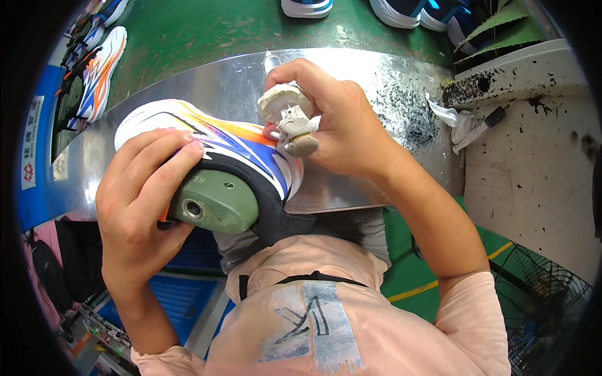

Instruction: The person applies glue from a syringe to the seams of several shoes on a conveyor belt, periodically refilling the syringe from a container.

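Shoe (254,135) tipped sideways over the table (219,84)'s near edge, last (219,203) inside
Your left grip (141,185)'s clamped on it, right grip (338,119)'s round the whitish tool (288,113); probably stiff and heavyish thanks to that last, so grab midfoot.

Glossy metal worktop (216,88), smooth plastic last (226,203)

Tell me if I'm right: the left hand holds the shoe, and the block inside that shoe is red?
Not quite: the block inside the shoe is green, not red, as the head view shows. The left hand does hold the shoe.
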### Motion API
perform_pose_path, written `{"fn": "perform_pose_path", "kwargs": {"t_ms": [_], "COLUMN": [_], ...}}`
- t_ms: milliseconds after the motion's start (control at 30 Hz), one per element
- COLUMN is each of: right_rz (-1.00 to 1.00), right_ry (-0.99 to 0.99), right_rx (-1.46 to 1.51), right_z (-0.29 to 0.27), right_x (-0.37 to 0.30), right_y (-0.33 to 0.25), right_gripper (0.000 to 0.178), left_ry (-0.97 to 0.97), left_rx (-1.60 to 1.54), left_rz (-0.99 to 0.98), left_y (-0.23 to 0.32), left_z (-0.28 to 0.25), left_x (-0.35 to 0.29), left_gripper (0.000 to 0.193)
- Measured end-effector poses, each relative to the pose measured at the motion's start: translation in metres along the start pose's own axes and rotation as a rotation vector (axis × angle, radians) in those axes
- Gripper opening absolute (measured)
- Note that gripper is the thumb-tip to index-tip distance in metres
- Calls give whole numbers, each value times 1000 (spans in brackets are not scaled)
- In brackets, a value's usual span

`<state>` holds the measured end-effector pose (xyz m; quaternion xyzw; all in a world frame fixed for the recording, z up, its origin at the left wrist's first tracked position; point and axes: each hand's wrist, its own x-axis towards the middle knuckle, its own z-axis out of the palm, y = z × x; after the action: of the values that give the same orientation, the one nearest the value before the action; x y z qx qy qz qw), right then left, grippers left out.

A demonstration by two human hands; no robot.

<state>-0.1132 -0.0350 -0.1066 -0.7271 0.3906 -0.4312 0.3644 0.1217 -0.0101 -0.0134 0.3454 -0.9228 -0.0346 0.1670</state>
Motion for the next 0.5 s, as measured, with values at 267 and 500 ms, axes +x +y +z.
{"fn": "perform_pose_path", "kwargs": {"t_ms": [267,500], "right_rz": [124,213], "right_ry": [79,234], "right_rx": [249,219], "right_z": [5,-9], "right_x": [-8,-37], "right_y": [8,16], "right_gripper": [43,68], "left_ry": [-36,-70], "left_rx": [1,-15], "left_rz": [-18,-20], "left_y": [2,1], "left_z": [-2,-1], "left_x": [3,10], "left_gripper": [55,57]}}
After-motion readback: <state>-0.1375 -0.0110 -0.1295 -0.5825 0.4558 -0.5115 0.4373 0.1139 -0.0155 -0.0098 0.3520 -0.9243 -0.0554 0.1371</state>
